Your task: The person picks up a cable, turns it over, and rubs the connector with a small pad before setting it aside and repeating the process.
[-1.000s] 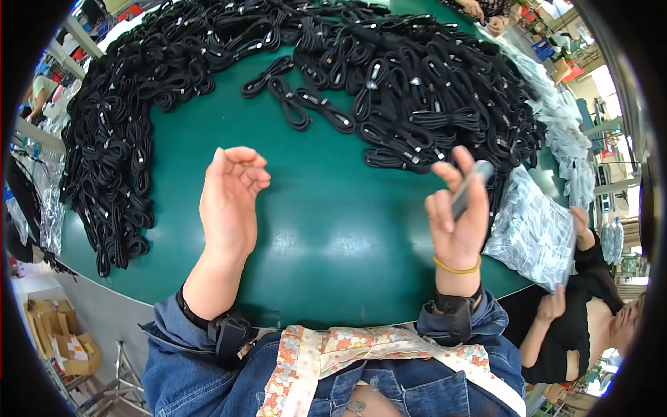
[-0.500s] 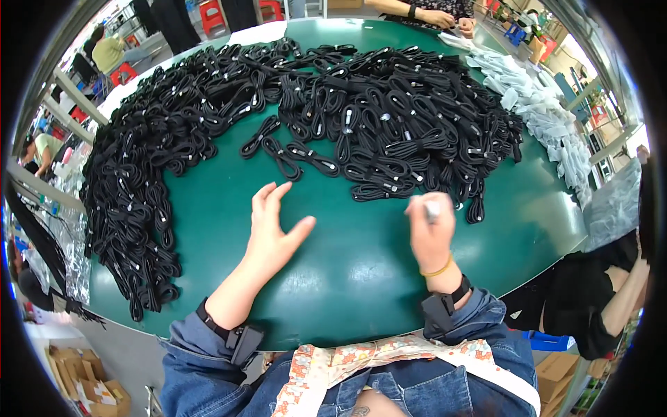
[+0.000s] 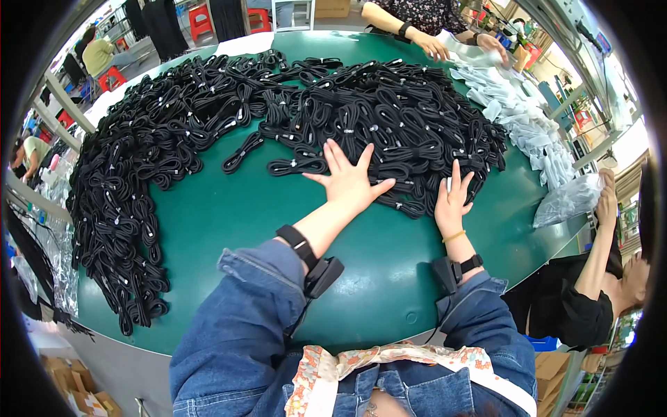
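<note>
Coiled black cables (image 3: 389, 118), tied in bundles with metal plug ends showing, lie heaped in a wide arc on a green table (image 3: 250, 236). My left hand (image 3: 347, 184) rests with its fingers spread on the near edge of the heap, touching bundles. A single cable bundle (image 3: 297, 165) lies just left of its fingertips. At the heap's right front edge is my right hand (image 3: 451, 205), its fingers partly stretched over the bundles. A small white object (image 3: 449, 184) is held between those fingers; its kind is too hidden to make out.
A loose cable bundle (image 3: 243, 151) lies before the heap. Pale plastic bags (image 3: 517, 115) line the table's right rim. Across the table, a co-worker's hands (image 3: 434, 47) handle pale bags. At right, another person's hand holds a clear plastic bag (image 3: 570, 200).
My left hand has moved forward and right onto the cable heap. My right hand has reached to the heap's edge and its fingers have opened out. Loose bundles in front have shifted.
</note>
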`<state>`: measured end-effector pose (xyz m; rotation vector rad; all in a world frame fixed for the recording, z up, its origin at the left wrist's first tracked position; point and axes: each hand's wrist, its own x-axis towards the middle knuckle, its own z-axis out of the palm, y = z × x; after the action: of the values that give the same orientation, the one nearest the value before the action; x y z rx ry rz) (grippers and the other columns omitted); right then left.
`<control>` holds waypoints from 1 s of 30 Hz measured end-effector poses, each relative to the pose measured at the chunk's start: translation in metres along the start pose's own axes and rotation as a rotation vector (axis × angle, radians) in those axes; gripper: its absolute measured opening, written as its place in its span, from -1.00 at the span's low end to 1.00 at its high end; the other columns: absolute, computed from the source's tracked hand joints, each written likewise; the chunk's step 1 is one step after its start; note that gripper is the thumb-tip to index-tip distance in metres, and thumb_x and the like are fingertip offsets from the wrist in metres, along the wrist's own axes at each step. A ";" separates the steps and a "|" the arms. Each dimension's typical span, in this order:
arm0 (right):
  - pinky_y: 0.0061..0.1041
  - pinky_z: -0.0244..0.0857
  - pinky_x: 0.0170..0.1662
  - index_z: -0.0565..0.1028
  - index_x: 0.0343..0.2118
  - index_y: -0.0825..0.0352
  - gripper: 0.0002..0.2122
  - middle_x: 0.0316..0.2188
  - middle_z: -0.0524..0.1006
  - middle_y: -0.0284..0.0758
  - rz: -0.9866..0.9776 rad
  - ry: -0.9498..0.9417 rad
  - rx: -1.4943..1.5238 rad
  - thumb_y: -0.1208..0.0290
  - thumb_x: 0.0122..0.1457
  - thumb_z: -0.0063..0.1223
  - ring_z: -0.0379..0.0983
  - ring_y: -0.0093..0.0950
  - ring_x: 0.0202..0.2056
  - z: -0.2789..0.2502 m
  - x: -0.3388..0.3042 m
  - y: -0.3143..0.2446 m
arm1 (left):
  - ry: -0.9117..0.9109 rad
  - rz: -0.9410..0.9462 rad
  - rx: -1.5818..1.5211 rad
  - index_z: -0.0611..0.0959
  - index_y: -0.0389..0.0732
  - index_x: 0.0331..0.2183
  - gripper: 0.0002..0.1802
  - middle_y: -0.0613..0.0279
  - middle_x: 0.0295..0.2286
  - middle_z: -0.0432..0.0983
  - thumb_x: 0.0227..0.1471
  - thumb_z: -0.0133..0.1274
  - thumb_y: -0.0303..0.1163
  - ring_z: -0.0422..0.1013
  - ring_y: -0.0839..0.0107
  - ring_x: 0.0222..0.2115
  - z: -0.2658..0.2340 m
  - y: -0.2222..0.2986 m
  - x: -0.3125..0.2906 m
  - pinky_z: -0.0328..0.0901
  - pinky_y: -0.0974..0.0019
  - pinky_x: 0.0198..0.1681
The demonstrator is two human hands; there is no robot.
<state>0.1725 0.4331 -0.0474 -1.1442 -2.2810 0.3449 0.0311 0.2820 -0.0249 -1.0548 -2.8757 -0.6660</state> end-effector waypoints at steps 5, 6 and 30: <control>0.04 -0.38 -0.03 0.01 0.04 0.00 -0.57 0.08 -0.09 -0.17 0.072 0.086 -0.049 0.21 0.07 -0.35 -0.23 -0.17 0.09 0.017 0.029 -0.007 | 0.111 -0.018 -0.036 0.16 0.19 -0.02 -0.20 -0.17 0.02 -0.37 -0.36 -0.08 0.22 -0.38 -0.04 0.05 0.017 0.006 0.028 -0.31 -0.47 -0.22; 0.04 -0.38 -0.03 0.01 0.04 0.00 -0.57 0.08 -0.09 -0.17 0.065 0.075 -0.044 0.21 0.07 -0.35 -0.23 -0.17 0.09 0.021 0.030 -0.010 | 0.139 -0.026 -0.037 0.16 0.18 -0.03 -0.21 -0.13 0.03 -0.37 -0.35 -0.09 0.22 -0.38 -0.04 0.05 0.018 0.003 0.029 -0.30 -0.47 -0.21; -0.45 -0.13 0.04 0.00 -0.02 0.47 -0.64 -0.05 0.17 -0.14 0.178 -0.104 0.836 0.44 0.13 -0.46 0.06 -0.36 -0.01 -0.077 -0.176 -0.031 | 0.404 -0.092 -0.042 0.52 -0.16 -0.50 -0.77 0.05 -0.51 0.41 -0.18 -0.15 -0.26 0.34 0.13 -0.41 -0.170 -0.301 0.099 0.24 0.21 -0.33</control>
<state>0.2821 0.2724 -0.0355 -0.8746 -1.7885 1.2994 -0.2553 0.0706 0.0277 -0.6951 -2.5786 -0.8364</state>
